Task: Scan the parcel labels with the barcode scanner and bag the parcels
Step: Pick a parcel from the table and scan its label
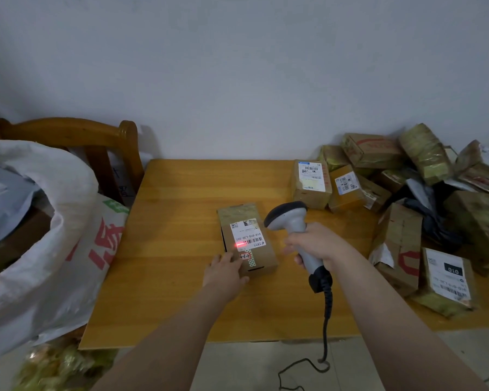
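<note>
A small brown cardboard parcel (244, 238) lies flat on the wooden table (175, 249), its white label facing up. A red scan line glows on the label's barcode. My left hand (225, 270) rests on the parcel's near left corner and holds it down. My right hand (318, 245) grips the handle of a grey barcode scanner (290, 218), whose dark head points left and down at the label. The scanner's black cable hangs off the table's front edge. A large white woven bag (48, 230) stands open at the left.
A heap of several brown parcels (393, 187) covers the table's right side, with one labelled box (446, 280) near the front right. A wooden chair (96, 142) stands behind the bag. A taped parcel (62, 365) lies on the floor at the lower left.
</note>
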